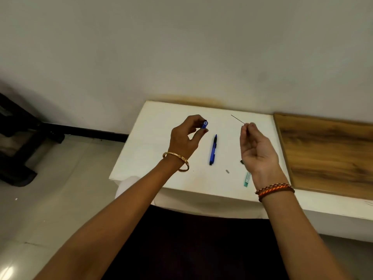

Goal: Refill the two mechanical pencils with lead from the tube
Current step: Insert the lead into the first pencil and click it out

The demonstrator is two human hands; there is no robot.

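1. The fingers (247, 129) of the right hand (257, 150) are curled, and thumb and forefinger pinch one end of a thin lead (237, 119), which slants up and left from the fingertips, clear of the table.
2. The left hand (184, 138) is raised too. Its thumb and fingers are curled round a blue pencil (204, 125), held so that its open round end faces the camera; most of the barrel is hidden behind the hand.
3. Nearest the person, a dark lap fills the bottom of the view, with both forearms reaching forward over it. The left wrist wears a gold bangle (176, 160), the right a braided orange band (274, 189).
4. At the near edge of the white table (153, 118), just under the right wrist, lies the green lead tube (247, 179), partly hidden by the wrist.
5. A little farther in lies a small grey piece (227, 171), and a small dark piece (241, 161) shows at the edge of the right palm; what either is cannot be told.
6. Between the two hands the second blue pencil (213, 149) lies flat on the table, its length running away from the person.
7. To the right, a wooden board (327, 152) lies on the table beside the white surface.
8. Beyond stands a pale wall (181, 47), with a brownish stain where it meets the table's far edge. Far left there is dark furniture (18, 138) on a tiled floor (50, 209).
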